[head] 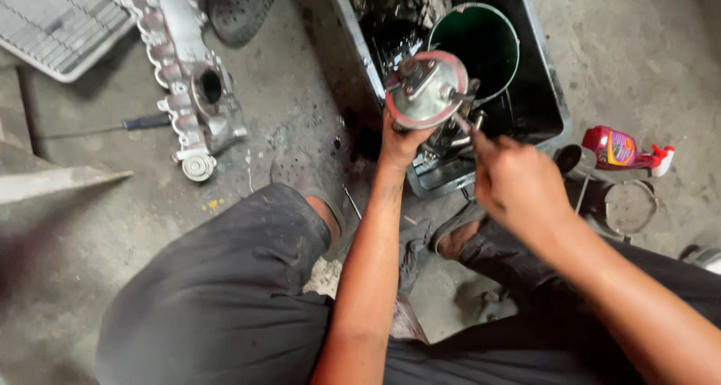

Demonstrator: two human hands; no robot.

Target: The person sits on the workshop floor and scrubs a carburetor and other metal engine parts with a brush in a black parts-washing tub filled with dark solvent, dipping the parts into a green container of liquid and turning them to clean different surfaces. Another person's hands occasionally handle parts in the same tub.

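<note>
While the left hand (400,141) props the round metal part (426,90) upright (grip closed), the right hand (518,181) pinches a thin tool (463,124).

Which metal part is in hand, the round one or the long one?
The round part, red-rimmed, gripped from below by the left hand over the black tub. The long casting lies untouched on the floor.
</note>
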